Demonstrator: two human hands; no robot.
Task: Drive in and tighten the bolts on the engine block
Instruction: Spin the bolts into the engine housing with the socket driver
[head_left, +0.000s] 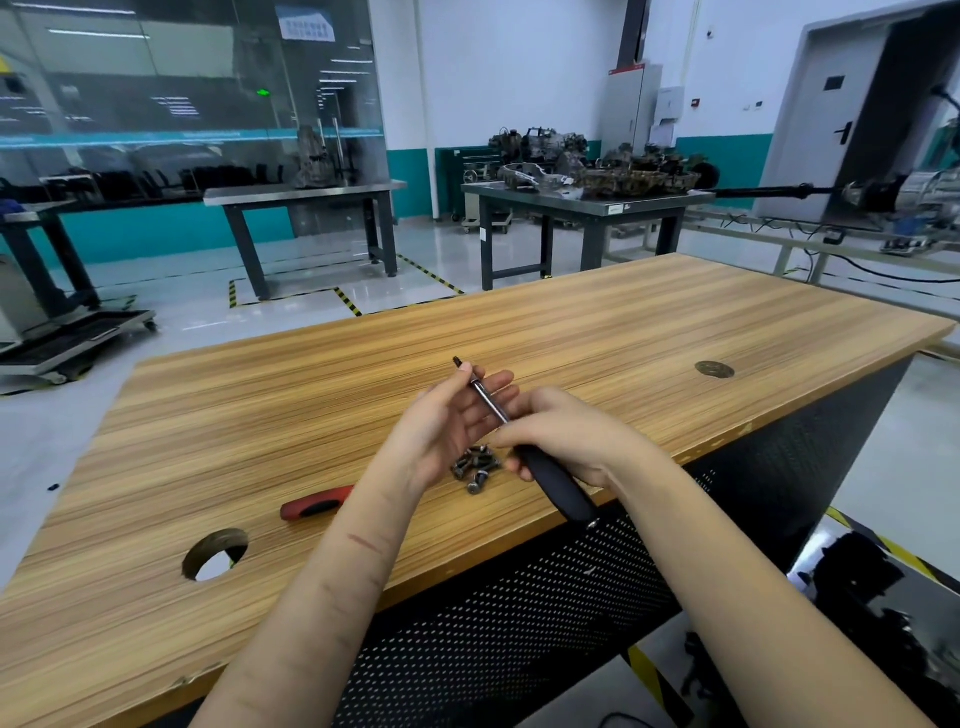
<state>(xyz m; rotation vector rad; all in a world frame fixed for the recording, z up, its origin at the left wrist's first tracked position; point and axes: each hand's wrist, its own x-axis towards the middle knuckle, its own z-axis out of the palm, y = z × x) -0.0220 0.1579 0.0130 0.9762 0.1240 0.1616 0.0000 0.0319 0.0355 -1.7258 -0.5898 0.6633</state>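
Room: a workshop with steel benches at the back; the far right bench (597, 200) carries engine parts, well beyond the wooden table (571, 322) in the foreground.
Table: light striped wood with a round cable hole (215, 555) near its front left; everything below is placed relative to the pile of bolts (475, 464) near the front edge.
Red-handled tool: a red and black handle (314, 505) lies flat left of the bolts, partly hidden by the left forearm.
Left hand (447, 415): raised just above and behind the bolts, palm up, fingers nearly straight, cradling the shaft with the tip by the thumb; not closed round it.
Screwdriver (558, 483): metal shaft slanting up over the bolts, dark bit end past the left fingertips, black handle angled down right of the bolts.
Right hand (571, 441): just right of the bolts, fingers wrapped firmly round the top of the black handle.
Engine block: none on this table; the only engine parts seen are on the far bench.
Progress: by my reading, preparation only; the bolts lie loose and none is driven, so all the fastening remains.
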